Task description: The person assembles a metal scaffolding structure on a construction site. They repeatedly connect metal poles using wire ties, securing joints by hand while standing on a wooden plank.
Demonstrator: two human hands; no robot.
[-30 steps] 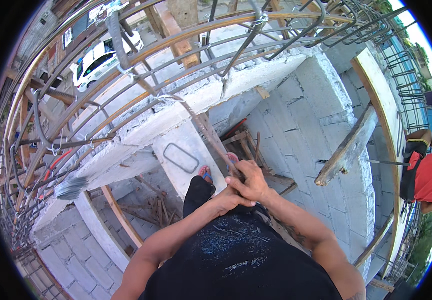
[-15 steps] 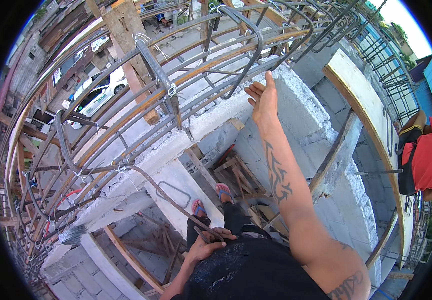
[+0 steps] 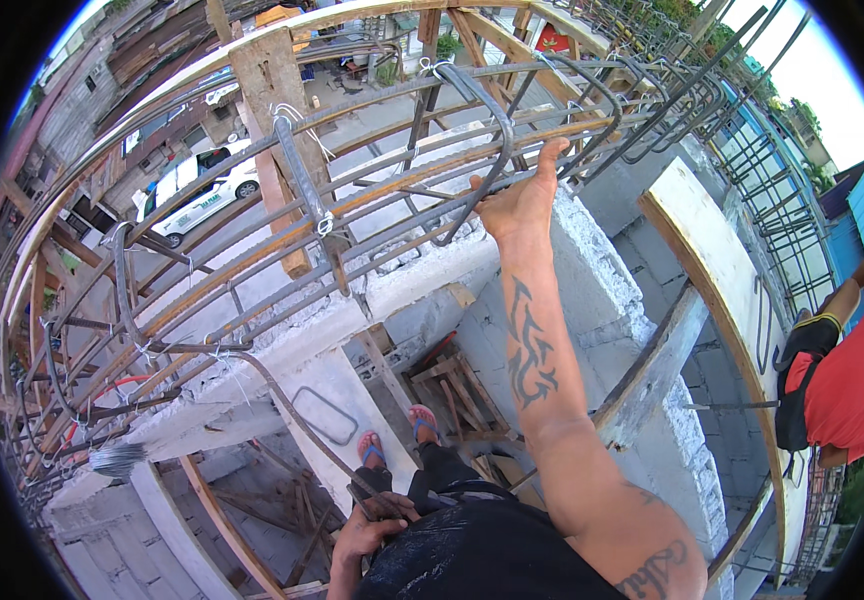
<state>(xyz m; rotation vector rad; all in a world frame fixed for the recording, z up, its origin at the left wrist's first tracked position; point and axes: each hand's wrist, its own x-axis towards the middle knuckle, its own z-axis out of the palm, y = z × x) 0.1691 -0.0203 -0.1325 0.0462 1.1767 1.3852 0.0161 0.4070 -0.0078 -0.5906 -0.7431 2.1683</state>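
My left hand [image 3: 360,540] is closed at my waist around the lower end of a bent rebar [image 3: 304,428], which curves up to the horizontal bars of the cage at the left. Stretched far forward, my right hand [image 3: 520,208] has its fingers apart, with nothing seen in it. Its fingers are beside a bent stirrup [image 3: 508,130] on the rebar cage [image 3: 377,190]; whether they touch it, I cannot tell. White wire ties [image 3: 326,224] bind the cage's bars. Beneath me, my feet in flip-flops stand on a pale plank [image 3: 327,365], where a loose rectangular stirrup [image 3: 324,415] lies.
A person in a red shirt [image 3: 857,370] is at the right, beyond a curved board [image 3: 712,270]. A timber brace [image 3: 652,365] slants between it and the block wall [image 3: 602,270]. Openings with wooden props [image 3: 292,520] flank the plank. A white car [image 3: 202,190] stands far below.
My right hand has moved slightly left, closer to the stirrup. My left hand still grips the rebar. The view has shifted, and the person in red is leaning differently.
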